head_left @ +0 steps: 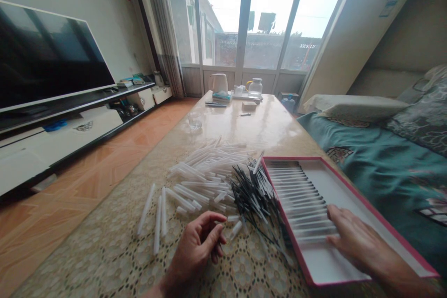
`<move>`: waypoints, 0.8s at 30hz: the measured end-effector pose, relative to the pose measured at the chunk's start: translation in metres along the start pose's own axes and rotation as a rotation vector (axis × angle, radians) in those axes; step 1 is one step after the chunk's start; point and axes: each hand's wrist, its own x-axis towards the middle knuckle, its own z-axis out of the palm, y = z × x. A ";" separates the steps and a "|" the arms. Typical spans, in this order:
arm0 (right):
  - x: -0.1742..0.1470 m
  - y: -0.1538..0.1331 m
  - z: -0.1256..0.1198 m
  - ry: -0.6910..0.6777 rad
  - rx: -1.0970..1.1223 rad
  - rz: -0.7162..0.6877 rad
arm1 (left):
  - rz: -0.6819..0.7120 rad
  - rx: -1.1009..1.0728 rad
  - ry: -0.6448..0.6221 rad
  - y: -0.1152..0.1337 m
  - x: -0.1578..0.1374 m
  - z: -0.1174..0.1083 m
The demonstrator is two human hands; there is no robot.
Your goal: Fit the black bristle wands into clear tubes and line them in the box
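Note:
My left hand (204, 242) is above the patterned table, fingers loosely curled, thumb and index tips apart. Nothing shows between them. Just beyond its fingertips lie short white tube pieces (236, 229). My right hand (354, 238) reaches into a pink-rimmed shallow box (333, 166). Its thumb and forefinger are spread at the dark ends of the nearest tubes in a neat row of clear tubes (296, 195); its other fingers are partly hidden. Left of the box lie a heap of thin black rods (249, 191) and a pile of loose translucent tubes (200, 172).
Three tubes (159, 223) lie apart at the left. Farther along the table (115, 223) stand a glass cup (194, 122), a small box (249, 106), a kettle (219, 84) and a glass jug (256, 87). A green-covered sofa (324, 132) flanks the right side.

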 end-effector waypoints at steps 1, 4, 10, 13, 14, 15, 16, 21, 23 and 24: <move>-0.001 -0.002 0.000 0.010 -0.011 -0.015 | -0.002 -0.002 -0.001 0.000 0.000 0.000; -0.004 -0.005 0.001 0.028 -0.041 -0.009 | 0.007 -0.001 0.013 0.000 0.000 0.000; -0.005 0.000 -0.008 0.050 -0.107 0.051 | 0.063 0.043 0.016 0.002 -0.001 0.000; -0.003 -0.004 -0.013 -0.016 -0.105 0.090 | 0.081 0.035 0.015 0.000 0.000 -0.001; -0.002 -0.005 -0.014 -0.021 -0.089 0.086 | 0.083 0.033 0.018 0.000 0.000 -0.001; -0.002 -0.007 -0.014 -0.020 -0.072 0.080 | 0.083 0.033 0.021 0.000 0.000 -0.001; -0.001 -0.008 -0.014 -0.020 -0.061 0.074 | 0.082 0.034 0.025 -0.001 0.000 -0.001; 0.004 -0.001 -0.007 0.016 -0.050 0.053 | 0.091 0.034 0.050 0.002 -0.001 0.000; 0.007 -0.001 -0.011 0.096 -0.021 0.047 | 0.097 0.037 0.050 0.002 -0.001 0.001; 0.008 -0.004 -0.014 0.133 0.007 0.037 | 0.098 0.040 0.046 0.003 -0.001 0.001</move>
